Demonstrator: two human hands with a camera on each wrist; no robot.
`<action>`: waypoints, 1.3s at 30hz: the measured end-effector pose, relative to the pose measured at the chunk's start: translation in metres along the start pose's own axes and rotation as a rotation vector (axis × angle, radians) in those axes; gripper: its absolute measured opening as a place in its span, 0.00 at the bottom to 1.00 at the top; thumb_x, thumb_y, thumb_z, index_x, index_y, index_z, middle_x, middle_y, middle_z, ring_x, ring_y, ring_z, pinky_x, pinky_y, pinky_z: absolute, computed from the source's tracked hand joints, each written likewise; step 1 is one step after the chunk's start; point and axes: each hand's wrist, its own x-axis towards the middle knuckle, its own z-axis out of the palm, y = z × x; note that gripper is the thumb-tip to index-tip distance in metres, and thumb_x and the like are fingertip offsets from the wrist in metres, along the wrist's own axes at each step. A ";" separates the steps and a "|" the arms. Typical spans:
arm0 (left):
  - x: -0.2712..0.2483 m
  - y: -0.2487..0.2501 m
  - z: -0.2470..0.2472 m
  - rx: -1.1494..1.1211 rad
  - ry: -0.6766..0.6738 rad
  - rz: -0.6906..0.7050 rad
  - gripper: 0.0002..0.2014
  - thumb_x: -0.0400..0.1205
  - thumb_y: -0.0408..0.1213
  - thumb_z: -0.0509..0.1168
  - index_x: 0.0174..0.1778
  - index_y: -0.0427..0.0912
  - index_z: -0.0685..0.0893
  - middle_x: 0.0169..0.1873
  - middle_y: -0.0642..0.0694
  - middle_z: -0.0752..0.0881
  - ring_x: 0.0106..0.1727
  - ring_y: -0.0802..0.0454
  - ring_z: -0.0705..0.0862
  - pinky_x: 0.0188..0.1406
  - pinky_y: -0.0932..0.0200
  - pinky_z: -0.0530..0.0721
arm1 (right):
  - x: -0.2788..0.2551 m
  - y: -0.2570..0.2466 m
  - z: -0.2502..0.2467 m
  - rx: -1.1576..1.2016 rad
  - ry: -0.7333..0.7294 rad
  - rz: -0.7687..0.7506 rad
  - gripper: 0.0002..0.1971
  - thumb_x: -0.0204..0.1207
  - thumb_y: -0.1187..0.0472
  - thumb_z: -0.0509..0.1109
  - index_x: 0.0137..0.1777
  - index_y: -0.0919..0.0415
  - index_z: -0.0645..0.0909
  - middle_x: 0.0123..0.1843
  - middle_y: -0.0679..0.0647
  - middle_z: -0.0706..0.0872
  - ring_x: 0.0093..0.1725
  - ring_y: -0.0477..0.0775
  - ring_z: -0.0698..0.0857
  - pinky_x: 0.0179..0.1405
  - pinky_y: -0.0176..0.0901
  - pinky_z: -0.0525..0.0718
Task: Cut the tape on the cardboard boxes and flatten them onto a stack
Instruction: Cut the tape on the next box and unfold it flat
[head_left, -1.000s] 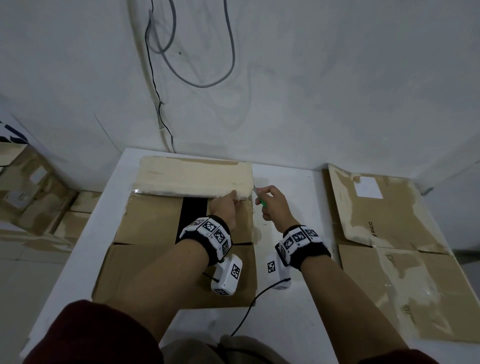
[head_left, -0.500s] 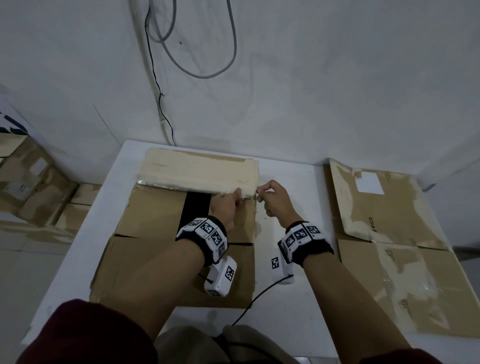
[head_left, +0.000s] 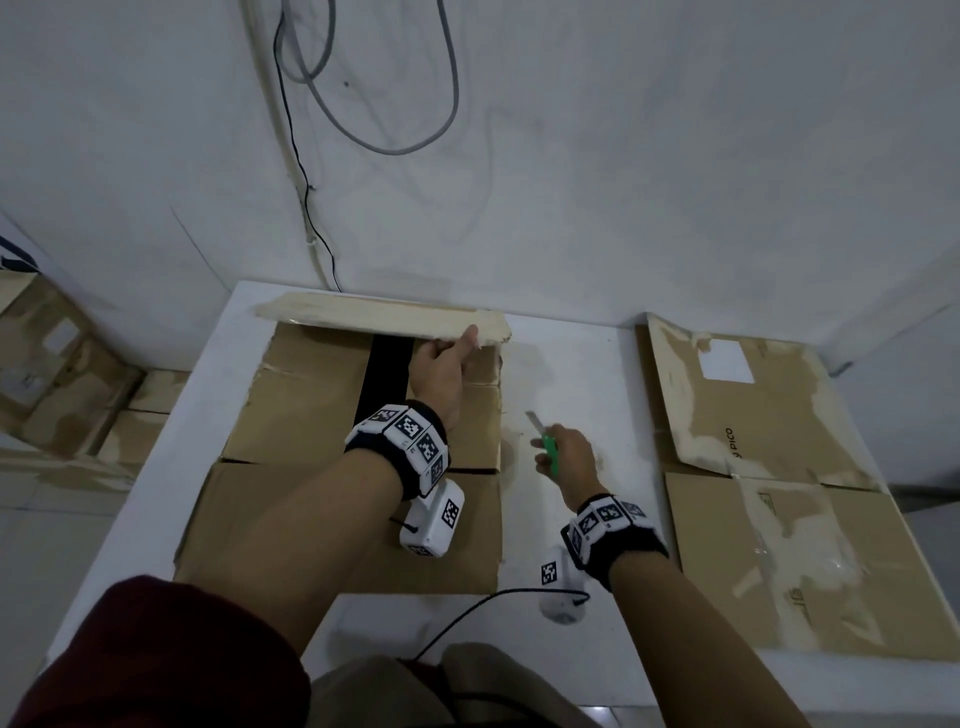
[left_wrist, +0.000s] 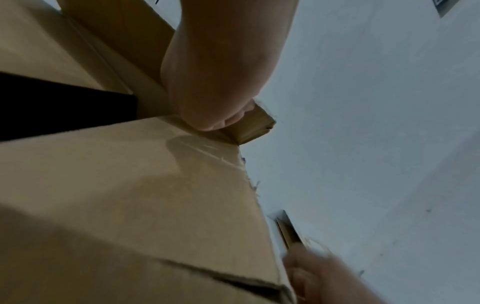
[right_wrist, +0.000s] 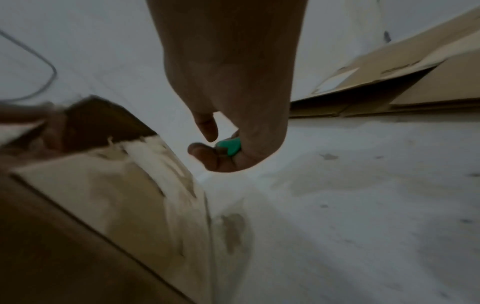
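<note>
A brown cardboard box (head_left: 311, 415) lies on the white table (head_left: 571, 395), with a black strip (head_left: 387, 374) down its top. Its far flap (head_left: 384, 317), pale on the inside, stands raised along the back edge. My left hand (head_left: 447, 358) grips that flap near its right corner; in the left wrist view the fingers (left_wrist: 215, 86) curl round the flap's edge (left_wrist: 254, 123). My right hand (head_left: 563, 457) is over bare table to the right of the box and holds a green utility knife (head_left: 548, 452) with its blade (head_left: 535, 421) out. The knife's green handle (right_wrist: 230, 146) shows in the right wrist view.
Flattened boxes (head_left: 769, 467) are stacked at the table's right side. More cardboard boxes (head_left: 57, 374) stand on the floor to the left. Grey and black cables (head_left: 311, 208) hang down the wall behind the table.
My right hand with the knife has drawn back from the flap's right corner toward me. My left hand has pushed the far flap up and away.
</note>
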 end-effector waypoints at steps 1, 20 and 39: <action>0.000 0.002 0.001 0.019 0.015 0.007 0.09 0.76 0.40 0.75 0.40 0.42 0.81 0.36 0.50 0.83 0.36 0.57 0.79 0.41 0.65 0.79 | 0.000 0.013 -0.006 -0.005 0.022 0.028 0.05 0.84 0.66 0.61 0.57 0.65 0.74 0.42 0.59 0.81 0.32 0.55 0.80 0.32 0.45 0.86; 0.083 0.071 -0.062 1.330 0.153 0.448 0.34 0.77 0.49 0.66 0.76 0.44 0.62 0.74 0.35 0.65 0.74 0.32 0.64 0.70 0.39 0.62 | 0.016 -0.125 0.101 -0.853 -0.111 -0.675 0.28 0.77 0.56 0.71 0.77 0.57 0.70 0.76 0.60 0.66 0.74 0.61 0.69 0.72 0.52 0.71; 0.088 0.108 -0.116 1.482 -0.231 0.102 0.45 0.78 0.54 0.69 0.85 0.51 0.49 0.85 0.48 0.44 0.82 0.28 0.41 0.78 0.29 0.50 | 0.012 -0.124 0.124 -0.726 -0.279 -0.371 0.61 0.55 0.28 0.71 0.86 0.54 0.52 0.86 0.53 0.57 0.85 0.59 0.56 0.82 0.67 0.58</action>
